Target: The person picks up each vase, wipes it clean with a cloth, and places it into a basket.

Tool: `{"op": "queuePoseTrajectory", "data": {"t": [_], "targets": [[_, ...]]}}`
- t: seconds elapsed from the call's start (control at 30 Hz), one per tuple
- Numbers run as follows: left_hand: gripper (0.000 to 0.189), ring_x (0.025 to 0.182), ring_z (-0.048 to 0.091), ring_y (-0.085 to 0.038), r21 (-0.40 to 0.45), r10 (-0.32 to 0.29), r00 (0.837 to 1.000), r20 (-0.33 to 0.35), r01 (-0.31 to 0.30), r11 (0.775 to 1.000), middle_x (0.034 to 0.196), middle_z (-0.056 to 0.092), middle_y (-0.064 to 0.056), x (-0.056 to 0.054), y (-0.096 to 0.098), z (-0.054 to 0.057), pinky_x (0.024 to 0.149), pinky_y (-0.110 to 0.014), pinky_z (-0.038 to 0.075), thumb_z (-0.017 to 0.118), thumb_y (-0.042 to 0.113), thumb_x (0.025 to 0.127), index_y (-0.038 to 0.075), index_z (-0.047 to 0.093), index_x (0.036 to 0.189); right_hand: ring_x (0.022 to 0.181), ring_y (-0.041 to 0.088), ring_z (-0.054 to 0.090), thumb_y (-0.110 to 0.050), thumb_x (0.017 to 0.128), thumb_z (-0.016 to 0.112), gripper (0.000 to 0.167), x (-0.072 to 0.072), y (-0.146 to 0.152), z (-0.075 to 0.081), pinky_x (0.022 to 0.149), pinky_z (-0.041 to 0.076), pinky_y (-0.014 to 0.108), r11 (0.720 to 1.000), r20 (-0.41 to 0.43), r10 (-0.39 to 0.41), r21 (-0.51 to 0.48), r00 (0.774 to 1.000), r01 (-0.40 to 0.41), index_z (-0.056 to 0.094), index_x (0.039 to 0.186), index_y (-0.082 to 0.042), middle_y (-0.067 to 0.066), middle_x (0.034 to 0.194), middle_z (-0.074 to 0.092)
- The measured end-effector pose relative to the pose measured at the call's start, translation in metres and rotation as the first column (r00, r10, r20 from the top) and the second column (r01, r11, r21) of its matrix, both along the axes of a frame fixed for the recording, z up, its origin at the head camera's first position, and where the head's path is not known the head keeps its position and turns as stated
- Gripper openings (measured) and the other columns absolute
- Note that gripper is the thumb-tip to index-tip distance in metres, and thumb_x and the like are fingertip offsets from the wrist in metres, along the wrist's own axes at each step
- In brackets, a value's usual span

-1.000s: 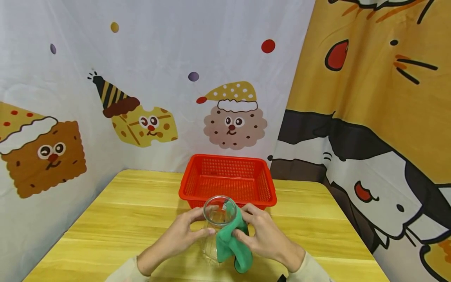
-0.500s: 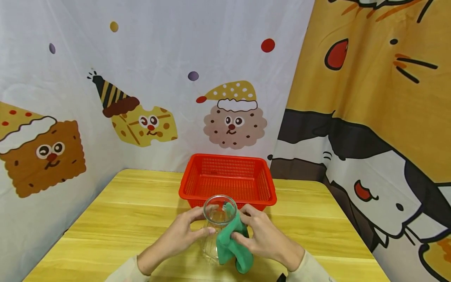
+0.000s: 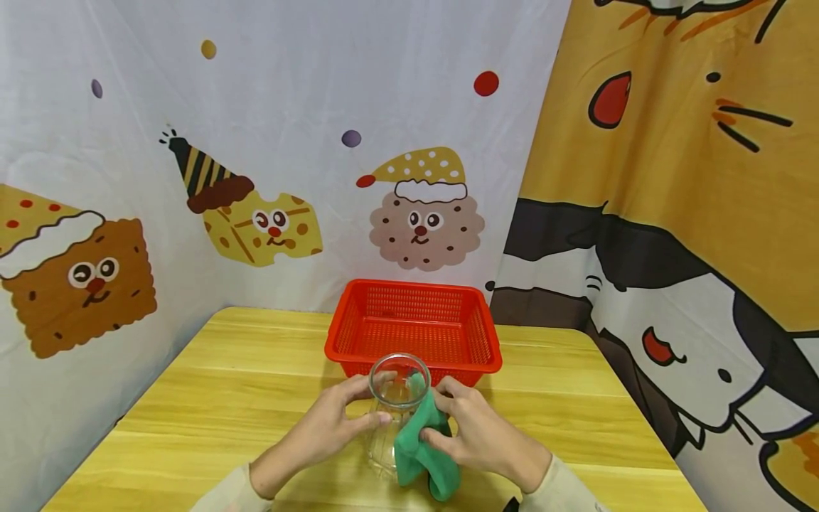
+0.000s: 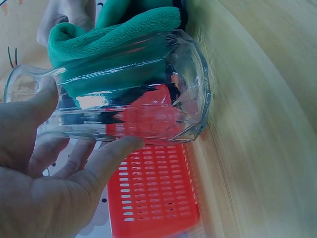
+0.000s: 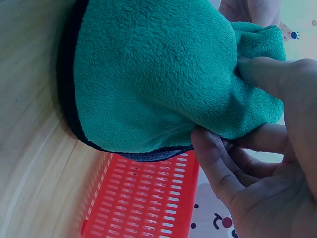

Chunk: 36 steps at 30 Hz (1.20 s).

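A tall clear glass vase point(image 3: 382, 451) with a thick round rim and a faceted base stands upright at the front middle of the table. My left hand point(image 3: 334, 421) grips its left side, thumb in front and fingers behind, as the left wrist view also shows. Against the right side of the vase lies a fluffy green cloth point(image 3: 419, 449) with a dark edge, its lower part hanging in a fold. My right hand point(image 3: 478, 429) pinches this cloth between thumb and fingers. In the right wrist view the cloth point(image 5: 153, 74) hides most of the vase.
Just behind the vase sits a red plastic basket point(image 3: 333, 348) with perforated walls. The table point(image 3: 256, 370) has a light wood grain. White and orange curtains point(image 3: 275, 85) with cartoon prints hang round its back and right side.
My right hand has shifted slightly down along the side of the vase, and the cloth has moved with it. The left hand and the vase have stayed in place.
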<state>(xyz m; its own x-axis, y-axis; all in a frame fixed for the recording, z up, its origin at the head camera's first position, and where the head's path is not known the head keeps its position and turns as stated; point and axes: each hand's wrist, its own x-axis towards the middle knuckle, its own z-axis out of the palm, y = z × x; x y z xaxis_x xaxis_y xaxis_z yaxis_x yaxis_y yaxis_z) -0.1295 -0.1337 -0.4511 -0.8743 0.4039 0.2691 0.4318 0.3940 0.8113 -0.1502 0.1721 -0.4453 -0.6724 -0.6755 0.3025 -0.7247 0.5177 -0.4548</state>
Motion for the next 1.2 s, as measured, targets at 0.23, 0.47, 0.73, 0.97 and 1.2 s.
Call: {"op": "queuePoseTrajectory", "data": {"t": [0.23, 0.47, 0.73, 0.97, 1.2], "targets": [[0.059, 0.142, 0.076, -0.04, 0.004, -0.004, 1.0, 0.011, 0.004, 1.0, 0.149, 0.08, -0.009, 0.0, 0.0, 0.0, 0.123, -0.078, 0.055, 0.085, 0.038, 0.109, 0.016, 0.069, 0.161, 0.093, -0.002, 0.061, -0.021, 0.105, 0.089, 0.039, -0.002, 0.0, -0.003, 0.08, 0.064, 0.018, 1.0, -0.015, 0.012, 0.027, 1.0, -0.012, 0.081, 0.139, -0.004, -0.001, 0.117, 0.068], [0.06, 0.142, 0.076, -0.042, 0.003, -0.003, 1.0, 0.018, 0.003, 1.0, 0.149, 0.08, -0.01, 0.0, 0.0, 0.0, 0.123, -0.079, 0.054, 0.085, 0.038, 0.108, 0.015, 0.068, 0.162, 0.098, -0.001, 0.065, -0.023, 0.107, 0.088, 0.043, -0.002, 0.002, -0.004, 0.083, 0.064, 0.016, 0.997, -0.03, 0.042, 0.058, 0.999, -0.04, 0.079, 0.143, -0.001, 0.002, 0.121, 0.071], [0.061, 0.143, 0.075, -0.042, 0.002, -0.007, 1.0, 0.023, 0.007, 1.0, 0.151, 0.078, -0.009, 0.001, 0.0, 0.0, 0.123, -0.08, 0.054, 0.083, 0.039, 0.109, 0.019, 0.066, 0.164, 0.092, -0.002, 0.057, -0.025, 0.106, 0.089, 0.049, -0.002, 0.002, -0.005, 0.076, 0.055, 0.011, 0.995, -0.031, 0.047, 0.095, 0.998, -0.044, 0.077, 0.145, 0.002, 0.0, 0.114, 0.068], [0.061, 0.14, 0.078, -0.037, -0.017, 0.004, 1.0, -0.012, -0.004, 1.0, 0.148, 0.079, -0.006, 0.0, 0.001, 0.0, 0.122, -0.076, 0.057, 0.083, 0.04, 0.109, 0.02, 0.066, 0.164, 0.098, 0.0, 0.064, -0.029, 0.107, 0.088, 0.059, -0.005, 0.004, -0.008, 0.08, 0.061, 0.015, 0.989, 0.016, 0.031, 0.141, 0.999, -0.033, 0.072, 0.154, 0.003, 0.004, 0.119, 0.072], [0.06, 0.141, 0.077, -0.037, -0.017, 0.007, 1.0, -0.003, -0.007, 1.0, 0.149, 0.079, -0.006, 0.0, 0.001, -0.001, 0.123, -0.077, 0.056, 0.083, 0.041, 0.109, 0.02, 0.067, 0.164, 0.1, 0.001, 0.066, -0.03, 0.108, 0.087, 0.06, -0.006, 0.003, -0.015, 0.083, 0.062, 0.015, 0.986, 0.061, 0.027, 0.165, 0.998, -0.037, 0.071, 0.154, 0.004, 0.006, 0.125, 0.076]]}}
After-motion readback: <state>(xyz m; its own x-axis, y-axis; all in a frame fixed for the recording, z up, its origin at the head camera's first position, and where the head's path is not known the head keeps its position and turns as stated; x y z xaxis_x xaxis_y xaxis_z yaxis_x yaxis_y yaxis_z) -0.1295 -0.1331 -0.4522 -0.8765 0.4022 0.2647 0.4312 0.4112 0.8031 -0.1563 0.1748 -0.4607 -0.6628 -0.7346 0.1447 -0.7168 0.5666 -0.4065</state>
